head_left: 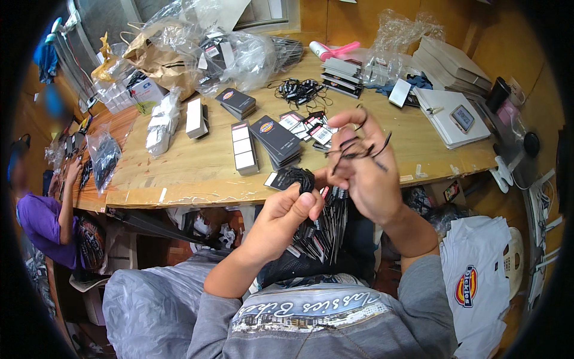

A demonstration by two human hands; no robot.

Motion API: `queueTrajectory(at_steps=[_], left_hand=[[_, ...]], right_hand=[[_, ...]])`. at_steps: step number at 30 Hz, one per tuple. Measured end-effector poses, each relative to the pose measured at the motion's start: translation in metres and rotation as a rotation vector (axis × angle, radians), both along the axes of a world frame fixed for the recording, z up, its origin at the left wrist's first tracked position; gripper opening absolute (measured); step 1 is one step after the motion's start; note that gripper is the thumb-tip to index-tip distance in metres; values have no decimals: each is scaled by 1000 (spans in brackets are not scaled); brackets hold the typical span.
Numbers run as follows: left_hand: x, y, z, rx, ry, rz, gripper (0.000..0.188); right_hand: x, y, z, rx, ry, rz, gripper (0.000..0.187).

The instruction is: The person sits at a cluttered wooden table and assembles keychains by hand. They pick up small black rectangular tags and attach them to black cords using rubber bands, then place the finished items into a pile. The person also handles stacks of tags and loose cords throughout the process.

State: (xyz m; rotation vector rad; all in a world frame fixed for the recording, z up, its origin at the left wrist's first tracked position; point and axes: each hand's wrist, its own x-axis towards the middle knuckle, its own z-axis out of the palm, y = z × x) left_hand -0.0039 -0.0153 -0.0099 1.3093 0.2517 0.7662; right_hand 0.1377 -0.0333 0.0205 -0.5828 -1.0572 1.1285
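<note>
My left hand [281, 221] is closed, its thumb and fingers gripping a gathered bundle of black tag strings [297, 177] just off the table's front edge. Below it, many hang tags [323, 236], dark with white and red parts, dangle over my lap. My right hand [373, 179] is raised beside it with curled fingers, and a few loose black strings [362, 149] loop over and between them. Nearest to both hands on the table are a stack of black cards [275, 139] and a loose pile of white-and-red tags [311, 127].
On the wooden table [203, 170] are a white label stack [244, 148], a heap of black strings [299, 91], clear plastic bags [254, 57] and a white box with a small display [457, 122]. A co-worker in purple [48, 227] works at the left. White shirts [478, 281] hang at right.
</note>
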Motion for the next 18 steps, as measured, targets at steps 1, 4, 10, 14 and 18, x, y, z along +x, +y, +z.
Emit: queueTrajectory(at_steps=[1,4,10,14,18], left_hand=[[3,-2,2,-2,32,-7,31],[17,-4,-9,151,89,199,29],[22,-3,-14,223,246,268,26],[23,-2,-16,139,178,229,27],[22,-3,-16,-10,58,128,29]], right_hand=[[0,0,-5,32,-113,-5,15],[-9,-5,-7,59,-274,-165,18],[-3,-5,-16,49,-260,-148,21],[-3,-5,-19,54,-339,-142,20],[4,-4,-17,-71,-120,-14,17]])
